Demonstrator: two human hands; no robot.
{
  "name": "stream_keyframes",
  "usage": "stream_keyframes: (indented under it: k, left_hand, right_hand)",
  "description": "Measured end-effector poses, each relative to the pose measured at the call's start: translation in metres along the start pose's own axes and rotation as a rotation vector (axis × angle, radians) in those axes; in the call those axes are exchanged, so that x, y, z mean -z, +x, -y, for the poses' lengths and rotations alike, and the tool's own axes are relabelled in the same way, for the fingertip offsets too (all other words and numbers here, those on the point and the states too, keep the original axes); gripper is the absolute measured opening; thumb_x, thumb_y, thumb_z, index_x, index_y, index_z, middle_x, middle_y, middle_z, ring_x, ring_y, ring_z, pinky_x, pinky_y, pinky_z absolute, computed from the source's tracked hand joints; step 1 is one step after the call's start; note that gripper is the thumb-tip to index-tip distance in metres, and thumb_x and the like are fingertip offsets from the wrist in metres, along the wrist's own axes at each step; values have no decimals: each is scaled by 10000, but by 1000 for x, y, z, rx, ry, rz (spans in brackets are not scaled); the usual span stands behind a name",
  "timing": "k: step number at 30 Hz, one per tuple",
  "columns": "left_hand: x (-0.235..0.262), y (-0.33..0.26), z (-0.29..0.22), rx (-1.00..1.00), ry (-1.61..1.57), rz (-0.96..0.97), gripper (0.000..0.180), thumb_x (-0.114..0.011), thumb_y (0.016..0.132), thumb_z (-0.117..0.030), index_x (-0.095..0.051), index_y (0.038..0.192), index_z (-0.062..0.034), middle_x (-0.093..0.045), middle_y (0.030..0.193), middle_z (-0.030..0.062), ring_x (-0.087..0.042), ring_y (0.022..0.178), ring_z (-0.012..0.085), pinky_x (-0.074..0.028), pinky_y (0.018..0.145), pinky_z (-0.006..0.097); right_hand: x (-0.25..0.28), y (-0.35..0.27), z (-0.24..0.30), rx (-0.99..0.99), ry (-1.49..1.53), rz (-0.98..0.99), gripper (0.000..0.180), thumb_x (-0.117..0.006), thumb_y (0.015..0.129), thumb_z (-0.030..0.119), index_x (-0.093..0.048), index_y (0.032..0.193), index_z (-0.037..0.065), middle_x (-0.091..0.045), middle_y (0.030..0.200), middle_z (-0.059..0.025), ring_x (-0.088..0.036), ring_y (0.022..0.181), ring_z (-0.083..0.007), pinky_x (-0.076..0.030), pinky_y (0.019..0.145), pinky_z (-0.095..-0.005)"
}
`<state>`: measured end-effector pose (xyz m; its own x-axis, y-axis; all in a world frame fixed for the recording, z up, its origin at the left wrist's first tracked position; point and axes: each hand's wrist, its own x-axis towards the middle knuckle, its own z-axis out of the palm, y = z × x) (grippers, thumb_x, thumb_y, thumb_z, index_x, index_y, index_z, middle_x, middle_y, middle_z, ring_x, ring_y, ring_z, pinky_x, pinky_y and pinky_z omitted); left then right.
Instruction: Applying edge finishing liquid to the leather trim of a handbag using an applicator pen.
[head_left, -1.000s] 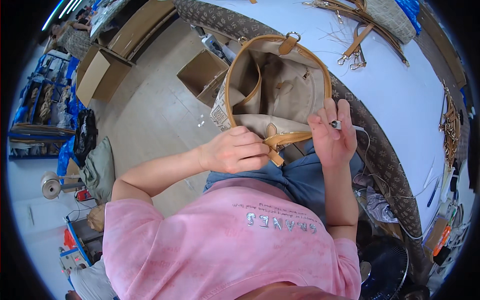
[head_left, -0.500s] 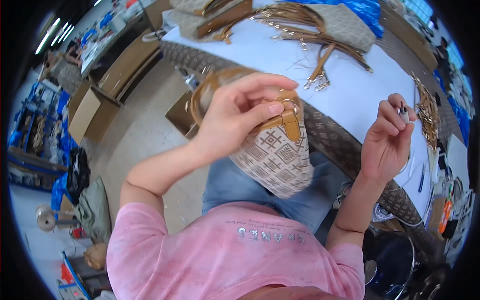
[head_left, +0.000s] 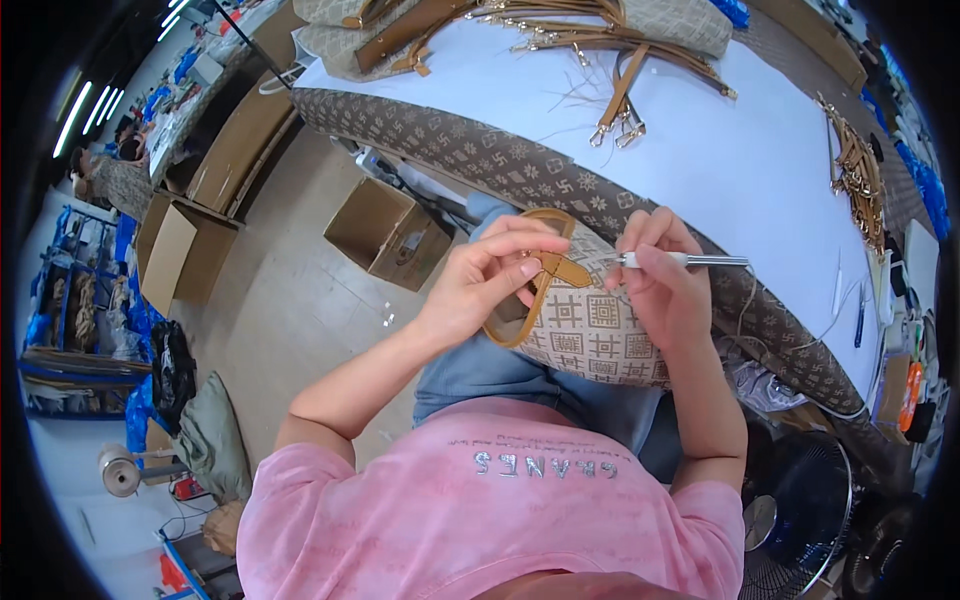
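A beige bag (head_left: 592, 335) with a brown square pattern and tan leather trim rests over my lap. My left hand (head_left: 485, 275) is closed on its rim, with thumb and fingers pinching the base of a tan leather tab (head_left: 567, 270). The tab points right across the patterned side. Just right of it, my right hand (head_left: 665, 285) grips a slim pen-like tool (head_left: 700, 260) with a white and silver barrel. Its thin tip points left toward the tab, seemingly a little apart from it. The lower fingers of my right hand lie against the bag's side.
A white-topped table (head_left: 690, 150) with a brown patterned cloth edge (head_left: 470, 150) curves ahead. Tan straps with metal clasps (head_left: 625, 95) lie on it, and more hardware (head_left: 855, 170) sits at right. An open cardboard box (head_left: 385, 230) stands on the floor; a fan (head_left: 800, 500) is at lower right.
My right hand has come left from over the table to the bag, bringing the tool beside the tab. The bag has turned and lowered in my left hand, and the view has shifted.
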<state>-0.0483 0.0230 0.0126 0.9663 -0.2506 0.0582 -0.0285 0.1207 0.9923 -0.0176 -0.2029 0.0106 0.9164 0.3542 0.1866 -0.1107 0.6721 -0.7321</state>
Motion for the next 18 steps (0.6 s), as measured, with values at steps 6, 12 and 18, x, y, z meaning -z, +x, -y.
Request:
stream_keyframes:
  k: [6,12,18]
  left_hand:
    - [13,10,-1,-278,394,170,229,-692,869,21,-735,1092,-10,-682,1122,90,-657,986,156,-559,791,276]
    - [16,17,-1,-420,579,176,142,-746,810,0,-771,949,-7,-720,1062,127,-702,913,210,-569,788,304]
    - [21,24,2,-417,531,160,127,-736,804,3,-774,926,-3,-744,951,115,-713,861,216,-567,762,309]
  right_hand:
    - [7,-1,-2,-78,-82,23,95,-599,899,32,-519,848,25,-540,854,-89,-519,644,-88,-585,732,-307]
    - [4,0,-2,-99,-242,45,114,-657,874,-32,-556,861,20,-550,862,-48,-559,693,-75,-550,713,-280]
    - [-6,-5,-11,-13,-591,90,135,-670,865,-59,-560,855,18,-562,870,-51,-562,702,-74,-484,661,-224]
